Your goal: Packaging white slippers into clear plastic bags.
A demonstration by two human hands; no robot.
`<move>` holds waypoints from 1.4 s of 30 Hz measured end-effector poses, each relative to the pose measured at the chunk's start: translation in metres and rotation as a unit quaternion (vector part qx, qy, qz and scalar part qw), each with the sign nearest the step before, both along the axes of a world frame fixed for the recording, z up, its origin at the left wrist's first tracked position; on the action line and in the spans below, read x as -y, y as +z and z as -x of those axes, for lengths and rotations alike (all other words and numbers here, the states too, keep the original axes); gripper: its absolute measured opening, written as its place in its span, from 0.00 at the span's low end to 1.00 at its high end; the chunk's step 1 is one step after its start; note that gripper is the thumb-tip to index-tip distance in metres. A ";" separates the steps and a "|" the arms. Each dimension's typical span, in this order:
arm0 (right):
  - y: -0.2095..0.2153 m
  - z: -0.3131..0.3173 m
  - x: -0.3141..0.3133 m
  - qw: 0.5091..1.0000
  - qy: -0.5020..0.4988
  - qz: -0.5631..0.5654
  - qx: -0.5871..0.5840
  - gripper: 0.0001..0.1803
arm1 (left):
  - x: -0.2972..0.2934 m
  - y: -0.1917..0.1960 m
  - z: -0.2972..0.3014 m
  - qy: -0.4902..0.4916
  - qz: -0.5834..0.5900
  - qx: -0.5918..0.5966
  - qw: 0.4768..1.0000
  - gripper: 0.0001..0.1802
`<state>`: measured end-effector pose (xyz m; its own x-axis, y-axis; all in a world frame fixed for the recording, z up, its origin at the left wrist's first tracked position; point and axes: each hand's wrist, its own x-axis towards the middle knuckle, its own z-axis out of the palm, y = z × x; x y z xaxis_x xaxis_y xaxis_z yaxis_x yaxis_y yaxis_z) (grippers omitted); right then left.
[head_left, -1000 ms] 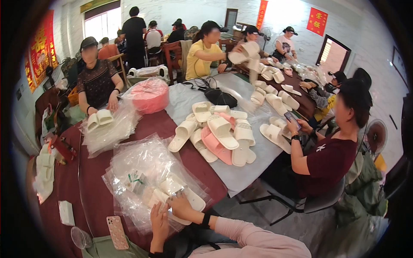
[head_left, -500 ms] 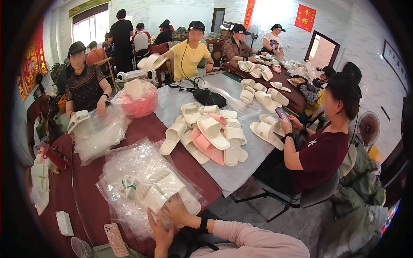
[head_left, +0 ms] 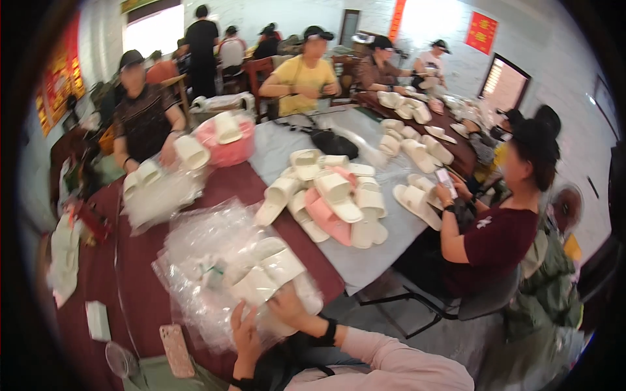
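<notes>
Both hands grasp a cream slipper pair [head_left: 268,277] over clear plastic bags [head_left: 202,260]. The right hand [head_left: 292,306] clasps the near end; the left hand [head_left: 246,339] holds just beside it.

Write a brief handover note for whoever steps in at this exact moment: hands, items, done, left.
Left hand: on the clear plastic bags at the table's near edge.
Right hand: resting on a pair of cream slippers lying on the plastic.
Loose cream and pink slippers are piled mid-table; a phone lies by the left hand.
Done: cannot tell whether this pair is inside a bag yet.
Left: the loose pile.
</notes>
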<state>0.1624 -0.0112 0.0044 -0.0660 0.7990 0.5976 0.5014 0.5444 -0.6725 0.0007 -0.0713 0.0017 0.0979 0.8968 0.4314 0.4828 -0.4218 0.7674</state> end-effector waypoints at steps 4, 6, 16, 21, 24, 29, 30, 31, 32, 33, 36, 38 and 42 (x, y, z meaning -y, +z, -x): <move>-0.022 -0.056 -0.006 0.972 0.131 0.145 0.129 0.23 | -0.003 -0.009 -0.014 -0.073 0.066 -0.014 0.995 0.25; -0.008 -0.077 -0.019 0.828 0.257 0.389 0.313 0.26 | 0.000 -0.012 -0.014 -0.083 0.075 -0.034 0.993 0.23; -0.036 -0.068 0.006 0.923 0.153 0.330 0.127 0.22 | -0.064 0.004 0.027 0.105 -0.039 -0.234 0.966 0.32; -0.039 -0.037 0.011 0.956 0.017 0.279 -0.087 0.20 | -0.113 -0.029 0.049 0.249 0.113 -0.245 0.930 0.37; -0.034 -0.036 0.014 0.950 -0.030 0.280 -0.136 0.19 | -0.121 -0.019 0.047 0.237 0.169 -0.188 0.938 0.36; -0.040 -0.048 0.014 0.925 -0.062 0.287 -0.242 0.15 | -0.107 -0.016 0.036 0.321 0.073 -0.118 0.937 0.29; -0.043 -0.051 0.013 0.906 -0.085 0.321 -0.262 0.15 | -0.102 -0.014 0.036 0.317 0.080 -0.028 0.945 0.27; -0.037 -0.051 0.014 0.906 -0.082 0.322 -0.262 0.15 | -0.094 -0.010 0.036 0.313 0.087 0.061 0.944 0.26; -0.027 -0.050 0.014 0.887 -0.085 0.306 -0.335 0.19 | -0.087 -0.006 0.035 0.315 0.087 0.061 0.943 0.26; -0.022 -0.050 0.013 0.863 -0.088 0.288 -0.406 0.23 | -0.080 -0.002 0.033 0.293 0.074 0.067 0.951 0.24; -0.032 -0.065 0.007 0.854 -0.095 0.312 -0.404 0.26 | -0.060 0.004 0.029 0.227 0.063 0.022 0.972 0.23; -0.030 -0.069 0.004 0.853 -0.103 0.312 -0.405 0.26 | -0.056 -0.006 0.028 0.169 0.060 -0.109 0.978 0.22; -0.012 -0.059 0.008 0.848 -0.102 0.310 -0.418 0.26 | -0.069 -0.021 0.037 0.167 0.058 -0.170 0.969 0.22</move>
<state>0.2218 -0.0195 -0.0072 0.3506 0.9206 -0.1719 -0.2514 -0.0843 -0.9642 -0.0366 -0.0024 -0.0193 -0.0877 0.9437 0.3190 0.8107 -0.1184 0.5733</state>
